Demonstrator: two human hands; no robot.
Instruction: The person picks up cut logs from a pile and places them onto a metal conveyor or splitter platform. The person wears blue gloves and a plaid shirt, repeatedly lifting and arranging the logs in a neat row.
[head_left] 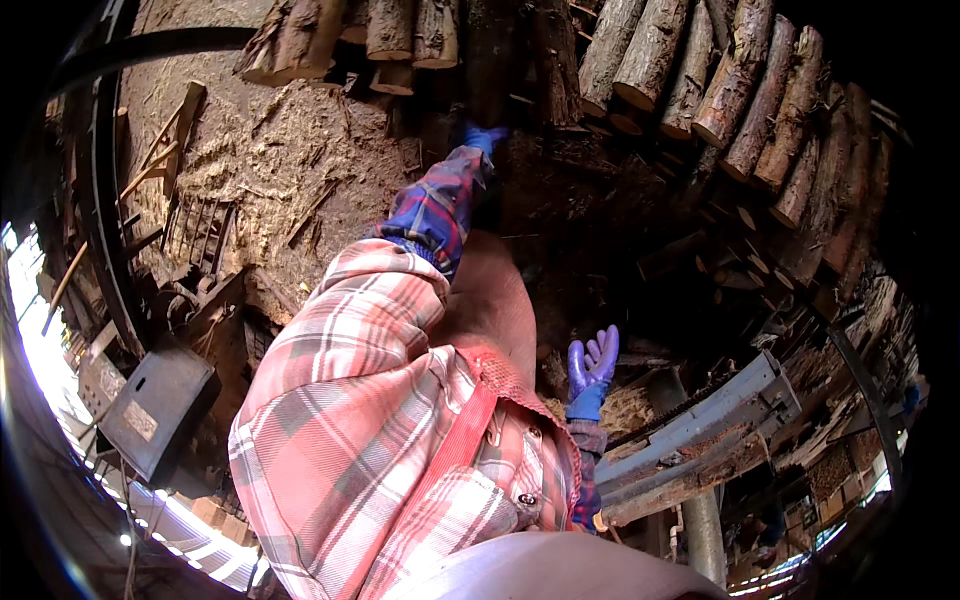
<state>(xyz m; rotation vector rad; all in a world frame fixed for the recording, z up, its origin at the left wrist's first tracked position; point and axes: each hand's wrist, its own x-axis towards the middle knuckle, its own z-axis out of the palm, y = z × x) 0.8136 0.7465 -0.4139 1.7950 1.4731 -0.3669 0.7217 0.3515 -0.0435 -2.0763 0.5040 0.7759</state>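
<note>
My left arm, in a plaid sleeve, stretches forward to the stacked logs. The blue-gloved left hand [483, 137] is at the near end of a dark upright-looking log [490, 60]. Shadow hides its fingers, so whether it grips the log cannot be made out. Lower down on the right, my right hand [594, 368] wears a purple and blue glove. Its fingers are stretched out with nothing in them, beside a grey metal beam [700, 425].
Cut logs [690, 80] lie in a row along the far side, curving down to the right. Bark-strewn ground [300, 150] spreads at the left, next to a dark metal frame [105, 200]. A grey metal box [160, 405] stands at the lower left.
</note>
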